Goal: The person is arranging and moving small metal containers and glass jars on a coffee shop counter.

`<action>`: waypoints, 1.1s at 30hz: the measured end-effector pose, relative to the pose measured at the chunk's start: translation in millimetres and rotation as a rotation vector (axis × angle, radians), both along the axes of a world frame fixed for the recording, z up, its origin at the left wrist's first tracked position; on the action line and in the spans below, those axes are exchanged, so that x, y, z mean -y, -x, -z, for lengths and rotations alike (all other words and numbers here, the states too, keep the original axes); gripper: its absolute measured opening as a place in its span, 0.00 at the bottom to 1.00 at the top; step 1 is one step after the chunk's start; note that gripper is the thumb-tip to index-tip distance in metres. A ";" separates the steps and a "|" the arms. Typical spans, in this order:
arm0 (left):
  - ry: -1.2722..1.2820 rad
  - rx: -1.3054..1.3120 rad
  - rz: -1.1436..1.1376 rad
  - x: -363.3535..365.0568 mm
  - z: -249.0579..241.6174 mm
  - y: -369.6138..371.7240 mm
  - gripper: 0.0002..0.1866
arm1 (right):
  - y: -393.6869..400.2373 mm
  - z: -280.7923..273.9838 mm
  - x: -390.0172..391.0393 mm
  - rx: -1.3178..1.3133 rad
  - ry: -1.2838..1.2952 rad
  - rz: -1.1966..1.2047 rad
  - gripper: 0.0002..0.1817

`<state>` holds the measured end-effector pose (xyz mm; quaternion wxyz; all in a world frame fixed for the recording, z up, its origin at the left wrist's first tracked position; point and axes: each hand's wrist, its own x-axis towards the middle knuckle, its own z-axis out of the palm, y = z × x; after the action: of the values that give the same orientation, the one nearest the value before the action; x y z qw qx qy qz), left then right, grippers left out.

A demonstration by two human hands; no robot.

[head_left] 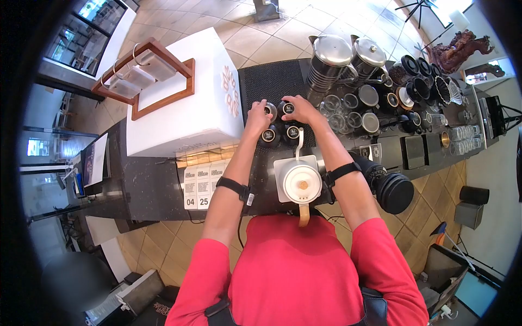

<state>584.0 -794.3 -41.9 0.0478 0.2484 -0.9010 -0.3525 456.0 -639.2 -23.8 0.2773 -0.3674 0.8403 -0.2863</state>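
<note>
Several small dark canisters with round labels on top stand grouped on a black textured mat (pixel 255 81). My left hand (pixel 258 116) has its fingers curled around the back left canister (pixel 270 110). Around the back right canister (pixel 287 108), my right hand (pixel 300 110) is closed from the right side. In front of these stand a front left canister (pixel 268 136) and a front right canister (pixel 292 133), both untouched. Nearer my body, a white gooseneck kettle (pixel 302 183) with a wooden handle sits on a square pale base (pixel 280 168), between my forearms.
To the left is a large white box (pixel 190 125) with a wooden-framed rack (pixel 142 79) on top. A flip calendar (pixel 202 187) stands below it. On the right are metal pitchers (pixel 331 51), glass cups (pixel 340 117), drippers (pixel 418 89) and a black grinder-like appliance (pixel 391 190).
</note>
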 end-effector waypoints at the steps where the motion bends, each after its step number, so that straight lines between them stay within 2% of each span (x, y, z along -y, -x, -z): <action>1: 0.004 -0.002 -0.004 0.0 1.1 0.2 0.33 | 0.0 0.2 -0.1 0.004 -0.002 0.004 0.43; 15: 0.000 -0.006 -0.047 -4.2 -13.4 -2.9 0.37 | -0.6 0.1 -0.9 -0.006 0.004 0.001 0.42; 17: 0.005 0.017 -0.060 -6.0 -18.0 -4.7 0.32 | -0.8 0.2 -1.3 -0.004 0.007 0.001 0.42; 27: 0.055 0.001 -0.084 -14.0 -27.2 -12.7 0.33 | -5.2 -3.1 -2.5 0.024 0.004 0.046 0.45; 33: 0.108 -0.123 -0.029 -15.0 -25.4 -16.3 0.31 | -0.3 -8.1 -4.5 -0.014 -0.029 0.050 0.46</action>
<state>600.3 -779.2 -16.6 0.1216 0.2364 -0.9103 -0.3173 456.3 -634.7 -15.7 0.2694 -0.3442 0.8554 -0.2781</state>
